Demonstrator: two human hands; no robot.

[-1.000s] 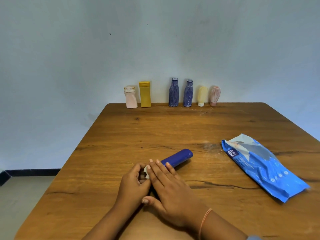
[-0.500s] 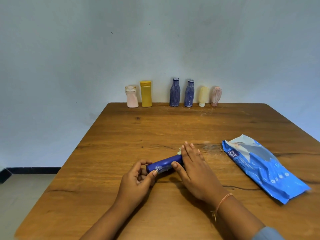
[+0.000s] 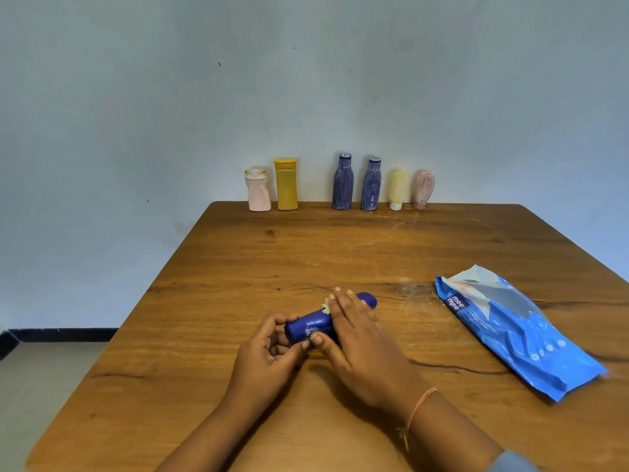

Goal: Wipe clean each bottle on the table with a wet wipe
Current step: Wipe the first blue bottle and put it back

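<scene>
- Near the front middle of the wooden counter (image 3: 306, 260), a dark blue bottle (image 3: 311, 327) lies on its side, one end pointing toward the person's left and the other angled away to the right.
- The left hand (image 3: 269, 356) grips the bottle's near end, with its fingers curled over the top and its thumb against the side.
- The right hand (image 3: 360, 345) lies across the bottle's middle. Its fingers are draped over the top and its thumb is tucked against the near side, touching the left thumb.
- A crumpled wet wipe (image 3: 326, 305) is pressed under the right fingers against the bottle, and only a pale edge of it shows.
- A thin thread bracelet (image 3: 420, 401) circles the right wrist.
- To the right, well apart from the hands, a blue pack of wet wipes (image 3: 517, 332) lies flat.
- Along the far edge, against the wall, stand a pink bottle (image 3: 258, 190), a yellow bottle (image 3: 286, 185), two streaked blue bottles (image 3: 342, 182), a cream tube (image 3: 399, 190) and a pinkish tube (image 3: 423, 189).
</scene>
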